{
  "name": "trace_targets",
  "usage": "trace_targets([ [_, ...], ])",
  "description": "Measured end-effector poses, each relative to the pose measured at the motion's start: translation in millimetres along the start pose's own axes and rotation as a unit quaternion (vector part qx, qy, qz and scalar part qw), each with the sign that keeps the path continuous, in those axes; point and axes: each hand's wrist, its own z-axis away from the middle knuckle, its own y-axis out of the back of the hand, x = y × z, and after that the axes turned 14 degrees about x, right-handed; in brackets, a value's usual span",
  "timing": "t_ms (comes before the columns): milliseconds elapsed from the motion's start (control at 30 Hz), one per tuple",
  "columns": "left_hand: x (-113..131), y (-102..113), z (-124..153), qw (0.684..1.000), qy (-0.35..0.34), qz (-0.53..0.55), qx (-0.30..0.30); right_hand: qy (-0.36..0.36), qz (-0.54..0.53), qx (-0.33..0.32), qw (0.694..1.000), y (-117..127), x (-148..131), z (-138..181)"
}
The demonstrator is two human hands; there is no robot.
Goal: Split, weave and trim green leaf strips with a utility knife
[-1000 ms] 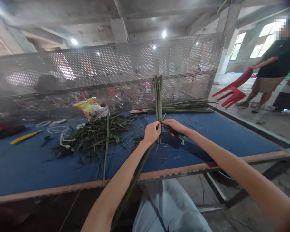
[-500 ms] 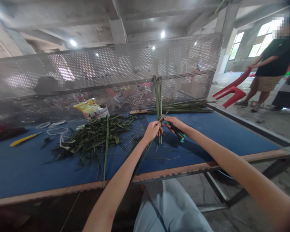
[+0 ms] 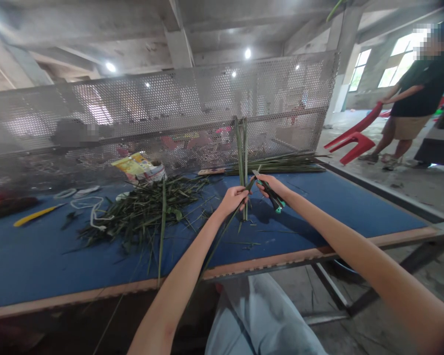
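Pinched in my left hand (image 3: 235, 199) is a long green leaf strip (image 3: 224, 231), which trails down toward the table's front edge. Its upper end points up toward my right hand (image 3: 270, 185). That hand is closed around a cutting tool (image 3: 276, 199) with a black and teal handle and a short metal blade. The blade is close to the strip's tip; whether they touch I cannot tell. Just behind my hands, a narrow bundle of leaf strips (image 3: 241, 153) stands upright. Small leaf scraps (image 3: 247, 243) lie on the blue tabletop (image 3: 303, 224) below.
A heap of cut leaves (image 3: 144, 207) lies left, with white cord (image 3: 94, 209) and a yellow-handled knife (image 3: 37, 215) beyond it. Long leaves (image 3: 281, 163) lie along the back before a perforated metal screen (image 3: 200, 103). At right, a person (image 3: 410, 103) holds a red chair (image 3: 358, 138).
My right hand has drawn slightly away to the right with the cutting tool, so more of its blade and the strip's tip shows. My left hand still holds the leaf strip.
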Motion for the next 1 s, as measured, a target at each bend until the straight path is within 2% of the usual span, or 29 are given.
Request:
trace_targets([
  [133, -2.7, 0.0, 2.1, 0.994, -0.058, -0.072, 0.051, 0.009, 0.03, -0.001, 1.0, -0.4, -3.0, 2.6],
  [367, -4.2, -1.6, 6.3, 0.961, -0.145, -0.201, 0.121, -0.005, 0.066, 0.012, 0.998, -2.5, 2.0, 3.1],
  [833, -7.4, -2.2, 6.3, 0.919, -0.217, -0.295, 0.148, -0.009, 0.062, -0.032, 0.998, -8.3, 6.4, 6.0],
  [1000, -6.5, -2.4, 7.3, 0.917, -0.22, -0.295, 0.156, -0.012, 0.072, -0.045, 0.996, -13.6, 5.0, 9.6],
])
